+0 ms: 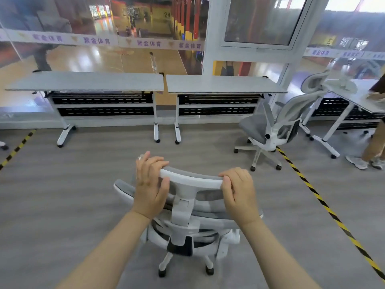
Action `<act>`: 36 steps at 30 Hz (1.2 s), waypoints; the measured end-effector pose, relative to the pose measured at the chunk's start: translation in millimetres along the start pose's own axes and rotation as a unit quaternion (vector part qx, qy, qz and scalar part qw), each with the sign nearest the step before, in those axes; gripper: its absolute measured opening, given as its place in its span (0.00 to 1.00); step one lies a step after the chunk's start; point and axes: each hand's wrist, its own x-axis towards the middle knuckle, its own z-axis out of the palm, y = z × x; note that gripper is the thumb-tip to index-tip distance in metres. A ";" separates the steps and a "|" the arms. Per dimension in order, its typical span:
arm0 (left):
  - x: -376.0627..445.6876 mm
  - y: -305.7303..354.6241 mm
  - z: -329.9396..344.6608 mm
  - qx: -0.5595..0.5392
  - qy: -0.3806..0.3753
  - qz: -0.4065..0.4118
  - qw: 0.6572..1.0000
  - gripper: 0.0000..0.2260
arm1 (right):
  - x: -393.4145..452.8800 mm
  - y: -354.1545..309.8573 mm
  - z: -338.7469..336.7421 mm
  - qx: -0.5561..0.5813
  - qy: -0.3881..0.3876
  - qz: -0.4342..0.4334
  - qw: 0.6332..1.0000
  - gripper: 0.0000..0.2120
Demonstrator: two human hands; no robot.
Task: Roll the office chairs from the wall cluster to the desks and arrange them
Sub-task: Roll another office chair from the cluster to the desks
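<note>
Left hand (pixel 150 185) and right hand (pixel 239 193) both clamped on near chair's headrest (pixel 192 180); desks (pixel 225 84) ahead, second chair (pixel 277 124) right.

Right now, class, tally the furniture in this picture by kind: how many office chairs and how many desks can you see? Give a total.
Office chairs: 2 (held chair, chair by the right desk)
Desks: 3 (left desk, middle desk, right desk)
Total: 5
</note>
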 end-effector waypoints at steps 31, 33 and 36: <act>509.9 -284.2 333.2 -0.081 0.001 -0.102 0.991 0.12 | 509.2 341.5 273.8 -0.013 0.046 0.021 0.999 0.15; 528.1 -294.7 349.6 -0.070 0.005 -0.104 0.992 0.13 | 530.0 357.6 284.5 -0.015 0.042 0.018 0.999 0.15; 555.9 -314.3 371.3 -0.039 0.005 -0.088 0.995 0.16 | 562.1 379.9 300.7 -0.011 0.030 0.027 0.999 0.15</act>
